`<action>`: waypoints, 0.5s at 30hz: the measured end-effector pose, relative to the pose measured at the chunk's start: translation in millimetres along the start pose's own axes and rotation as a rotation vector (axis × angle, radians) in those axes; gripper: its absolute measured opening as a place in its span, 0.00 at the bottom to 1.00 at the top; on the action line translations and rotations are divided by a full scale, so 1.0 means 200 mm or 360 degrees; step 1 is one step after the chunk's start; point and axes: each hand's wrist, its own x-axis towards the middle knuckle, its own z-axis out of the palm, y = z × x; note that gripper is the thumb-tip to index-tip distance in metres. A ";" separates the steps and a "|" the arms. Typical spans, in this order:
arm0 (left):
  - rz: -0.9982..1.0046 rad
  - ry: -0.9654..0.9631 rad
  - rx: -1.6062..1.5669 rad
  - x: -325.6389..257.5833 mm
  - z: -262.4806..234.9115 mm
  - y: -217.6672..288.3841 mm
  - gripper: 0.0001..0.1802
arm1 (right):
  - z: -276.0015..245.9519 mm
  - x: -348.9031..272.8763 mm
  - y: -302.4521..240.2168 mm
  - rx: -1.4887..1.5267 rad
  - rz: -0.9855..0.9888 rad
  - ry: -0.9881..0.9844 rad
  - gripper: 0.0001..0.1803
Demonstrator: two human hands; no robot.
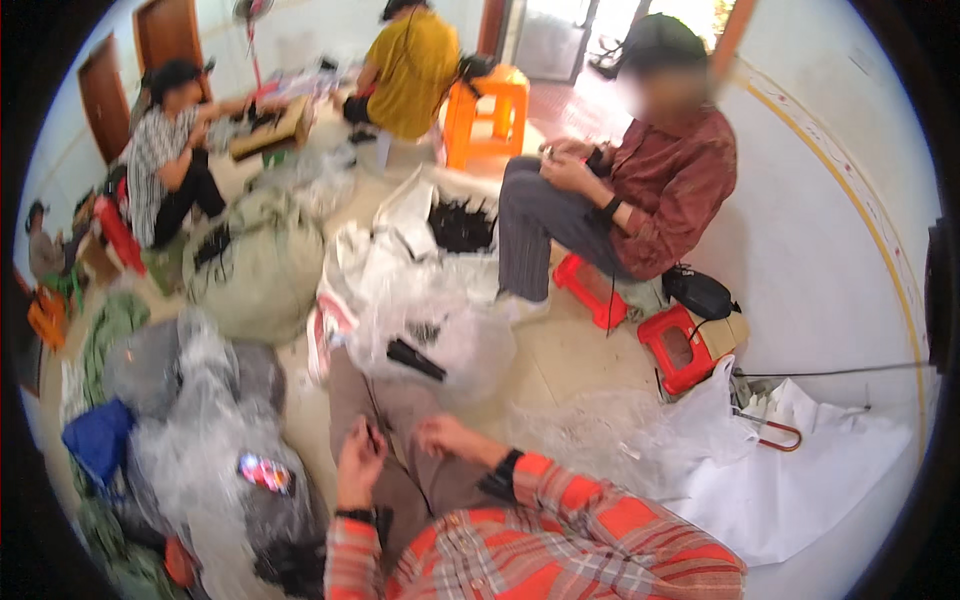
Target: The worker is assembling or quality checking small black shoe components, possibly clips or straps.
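My left hand [361,455] is raised over my lap with its fingers pinched together. Something small and dark shows at the fingertips, too small to name. Close by on the right, my right hand [448,438] hovers above my brown trousers [400,485], its fingers curled in toward the left hand; whatever they hold, if anything, is hidden. The two hands are apart. Just beyond my knees lies a clear plastic bag [475,345], with a bundle of black strips [415,359] and a few smaller dark pieces on it.
A white sack [375,245] holding black pieces [462,226] stands ahead. Stuffed plastic bags [190,440] with a lit phone [265,474] lie at my left. A person in a dark red shirt [675,185] sits ahead right, near red stools [680,350]. White sheeting [790,490] covers the right.
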 end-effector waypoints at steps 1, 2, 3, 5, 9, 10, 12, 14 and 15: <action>-0.0057 0.0112 -0.0059 -0.05 -0.07 0.01 0.12 | 0.04 -0.04 0.00 -0.0137 0.0242 -0.0026 0.09; -0.0050 -0.0040 0.0096 -0.05 -0.21 0.01 0.10 | 0.06 -0.07 0.09 -0.0124 0.0254 -0.0017 0.08; -0.0169 0.0047 0.0055 -0.07 -0.20 -0.02 0.10 | 0.02 -0.08 0.16 -0.0098 0.0287 0.0023 0.08; -0.0162 0.0050 0.0045 -0.10 -0.25 -0.03 0.10 | 0.03 -0.09 0.12 -0.0121 0.0282 0.0070 0.08; -0.0006 -0.0042 0.0090 -0.05 -0.25 -0.04 0.11 | 0.05 -0.04 0.08 -0.0224 0.0235 0.0063 0.09; 0.0045 -0.0048 0.0113 -0.03 -0.24 -0.03 0.11 | 0.05 -0.02 0.07 -0.0235 0.0234 0.0070 0.09; 0.0028 -0.0069 0.0153 0.00 -0.22 -0.04 0.11 | 0.07 -0.01 0.07 -0.0420 0.0238 0.0135 0.09; 0.0008 -0.0093 0.0197 0.00 -0.22 -0.04 0.11 | 0.08 -0.01 0.07 -0.0468 0.0209 0.0177 0.09; 0.0011 -0.0113 0.0192 0.00 -0.21 -0.03 0.11 | 0.07 -0.01 0.06 -0.0505 0.0178 0.0214 0.10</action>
